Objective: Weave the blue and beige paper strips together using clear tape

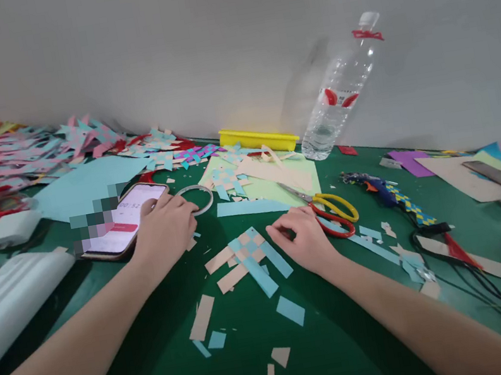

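View from the head camera over a green work surface (270,363) littered with paper offcuts. The left hand (164,227) is lying palm down beside a smartphone with a lit white-and-red screen (125,224), its thumb touching the phone's right edge and its fingers (181,207) loosely curled together, clamped on nothing; their tips are reaching the rim of a thin silver ring (197,197) that is lying flat on the surface. The right hand (305,242) is resting on the surface just right of a small woven mat of blue and tan paper strips (248,261) — its fingers (281,228) are bent and drawn together, the tips pinching or pressing at the mat's upper right corner; whether a strip is actually gripped cannot be told. The mat is lying flat between the two hands, nearer the right one. Just beyond the right hand, a pair of scissors with one yellow and one red handle loop (331,212) is lying closed on the surface, the red loop touching or nearly touching the knuckles. Farther back — a clear plastic water bottle with a white cap (341,95) is standing beside a shallow yellow plastic tray (256,138) against the pale wall.
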### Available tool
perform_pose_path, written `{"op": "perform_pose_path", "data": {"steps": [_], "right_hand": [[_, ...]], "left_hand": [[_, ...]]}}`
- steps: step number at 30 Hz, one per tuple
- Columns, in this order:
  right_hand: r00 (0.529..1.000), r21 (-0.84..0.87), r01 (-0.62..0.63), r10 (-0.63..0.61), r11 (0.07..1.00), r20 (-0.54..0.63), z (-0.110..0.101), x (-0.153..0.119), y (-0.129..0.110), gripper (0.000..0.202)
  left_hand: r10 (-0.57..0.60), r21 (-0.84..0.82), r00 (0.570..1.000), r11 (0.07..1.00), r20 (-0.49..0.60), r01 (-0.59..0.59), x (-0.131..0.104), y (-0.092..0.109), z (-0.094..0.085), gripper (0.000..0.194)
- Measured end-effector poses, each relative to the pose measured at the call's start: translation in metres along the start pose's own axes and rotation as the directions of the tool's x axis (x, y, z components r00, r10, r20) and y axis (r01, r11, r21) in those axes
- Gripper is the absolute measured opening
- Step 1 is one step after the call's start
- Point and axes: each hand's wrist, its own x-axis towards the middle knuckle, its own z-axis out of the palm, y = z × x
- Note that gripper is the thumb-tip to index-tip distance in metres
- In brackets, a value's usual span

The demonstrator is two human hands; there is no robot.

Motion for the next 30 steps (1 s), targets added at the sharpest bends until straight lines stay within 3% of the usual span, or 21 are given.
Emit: {"op": "perform_pose_path", "data": {"steps": [6,10,13,15,22,30], "right_hand": [[0.993,0.058,0.085,-0.080,0.995,-0.089,0.002,-0.002,-0.002,0.016],[0.973,0.100,0.177,-0.158,0.979,-0.169,0.002,-0.007,-0.012,0.014],[0.964,0.096,0.252,-0.241,0.963,-0.113,0.004,-0.009,-0.021,0.026],[0.955,0.095,0.294,-0.288,0.951,-0.071,0.004,-0.011,-0.025,0.034],[0.937,0.160,0.349,-0.348,0.923,-0.033,0.004,-0.012,-0.025,0.041],[0.931,0.220,0.361,-0.365,0.906,-0.024,0.001,-0.014,-0.028,0.039]], "left_hand": [[0.104,0.025,0.991,0.994,-0.086,-0.103,0.002,0.000,0.003,0.028],[0.141,-0.087,0.963,0.983,-0.229,-0.165,0.001,0.026,-0.006,0.023],[0.204,-0.212,0.929,0.937,-0.308,-0.277,-0.003,0.049,-0.010,0.020],[0.238,-0.273,0.923,0.906,-0.301,-0.323,-0.007,0.060,-0.011,0.020],[0.154,-0.453,0.946,0.849,-0.284,-0.274,-0.011,0.063,-0.014,0.019],[0.085,-0.525,0.928,0.804,-0.363,-0.279,-0.014,0.065,-0.013,0.021]]}}
